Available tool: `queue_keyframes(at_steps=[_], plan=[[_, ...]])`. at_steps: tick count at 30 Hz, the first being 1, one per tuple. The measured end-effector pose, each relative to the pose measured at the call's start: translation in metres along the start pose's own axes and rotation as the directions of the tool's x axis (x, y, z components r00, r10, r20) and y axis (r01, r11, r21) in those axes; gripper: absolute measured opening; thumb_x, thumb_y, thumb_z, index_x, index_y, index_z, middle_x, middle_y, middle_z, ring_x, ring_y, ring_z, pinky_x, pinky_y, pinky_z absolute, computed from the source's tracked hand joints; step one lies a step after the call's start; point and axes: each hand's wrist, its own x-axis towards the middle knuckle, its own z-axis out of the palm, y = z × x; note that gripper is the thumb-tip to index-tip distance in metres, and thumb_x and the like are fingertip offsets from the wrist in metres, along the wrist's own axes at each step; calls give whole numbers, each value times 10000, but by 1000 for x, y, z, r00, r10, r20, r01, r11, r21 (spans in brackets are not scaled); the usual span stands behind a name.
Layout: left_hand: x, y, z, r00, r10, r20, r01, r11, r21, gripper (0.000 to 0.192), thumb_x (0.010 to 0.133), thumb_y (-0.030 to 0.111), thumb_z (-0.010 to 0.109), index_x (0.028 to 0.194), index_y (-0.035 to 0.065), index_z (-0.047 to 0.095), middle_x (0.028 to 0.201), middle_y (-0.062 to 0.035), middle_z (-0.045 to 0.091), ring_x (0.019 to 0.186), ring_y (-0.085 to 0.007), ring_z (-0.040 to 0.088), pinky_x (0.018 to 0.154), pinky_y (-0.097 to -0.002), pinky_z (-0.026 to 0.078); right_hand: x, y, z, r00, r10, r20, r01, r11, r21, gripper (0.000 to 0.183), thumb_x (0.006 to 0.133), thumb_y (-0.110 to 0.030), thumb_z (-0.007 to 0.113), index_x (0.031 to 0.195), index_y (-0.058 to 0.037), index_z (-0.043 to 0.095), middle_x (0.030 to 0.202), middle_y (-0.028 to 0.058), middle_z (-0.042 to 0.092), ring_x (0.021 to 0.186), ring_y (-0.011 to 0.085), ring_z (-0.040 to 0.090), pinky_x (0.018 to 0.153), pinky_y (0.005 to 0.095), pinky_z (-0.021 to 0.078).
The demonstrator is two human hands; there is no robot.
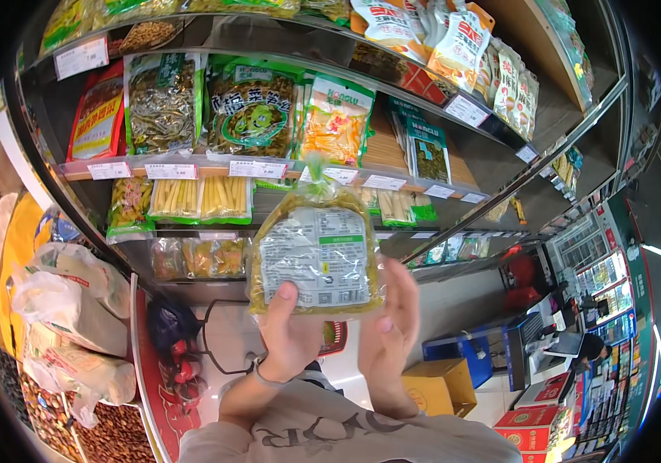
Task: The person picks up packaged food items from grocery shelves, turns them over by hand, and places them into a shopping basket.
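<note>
A clear plastic bag of yellow-green pickled vegetables (316,254) is held up before me, its gathered top upward and its printed back label facing me. My left hand (291,341) grips its lower left part, the thumb lying over the label and the other fingers hidden behind. At the bag's lower right is my right hand (391,335), slightly blurred, fingers raised and apart; whether it touches the bag's edge cannot be told. Behind the bag, the shelf holds a green-edged packet of pickles (252,113), an orange and white packet (336,121) and dark green packets (428,153).
Shelf edges (301,171) with price tags run across in front. Filled plastic bags (75,324) lie at left above bins of dried goods (113,434). An open yellow carton (440,385) stands on the floor at right, near a blue box (463,353). Farther right, a person is at a counter.
</note>
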Motion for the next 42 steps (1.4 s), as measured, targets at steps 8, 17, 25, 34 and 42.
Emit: queue_keyframes(at_steps=[8,17,25,34,42], plan=[[-10,-6,-1,994,68,89,-75,994,81,468,954,200,596,1350,-8,458,1273,-121,580,1114,-225,602,933,-393,511,-29,23,12,952,306,-24,-295,935,197,675,882,-328,691,1412,-39,391,1361,129,520,1246,275,528,1056,436,416],[-2,1,6,972,137,192,-201,908,367,620,916,101,630,1437,-95,358,1313,-163,564,1168,-210,559,1018,-335,424,-23,28,19,966,137,-221,-86,970,227,456,950,-144,629,1365,-37,474,1329,82,557,1193,193,544,1013,360,425],[-2,7,7,984,72,163,-120,943,309,652,879,80,666,1432,-101,372,1329,-159,552,1191,-211,545,1035,-344,406,-18,26,20,977,98,-188,-37,953,300,466,947,-74,615,1386,-48,461,1350,85,543,1234,206,517,1054,401,396],[12,15,12,945,-42,323,-129,864,487,779,891,232,700,1507,-17,293,1507,-153,362,1340,-247,412,1099,-394,350,-13,18,21,923,-277,-265,254,960,-120,398,949,-24,576,1335,27,499,1329,155,565,1266,259,508,1074,473,394],[-6,23,-11,891,-410,194,393,912,119,773,906,405,592,1526,87,257,1554,-143,312,1429,-334,315,1160,-497,276,11,-13,18,784,-28,620,529,554,-643,618,724,44,582,1339,17,526,1422,176,515,1375,449,388,1116,554,301]])
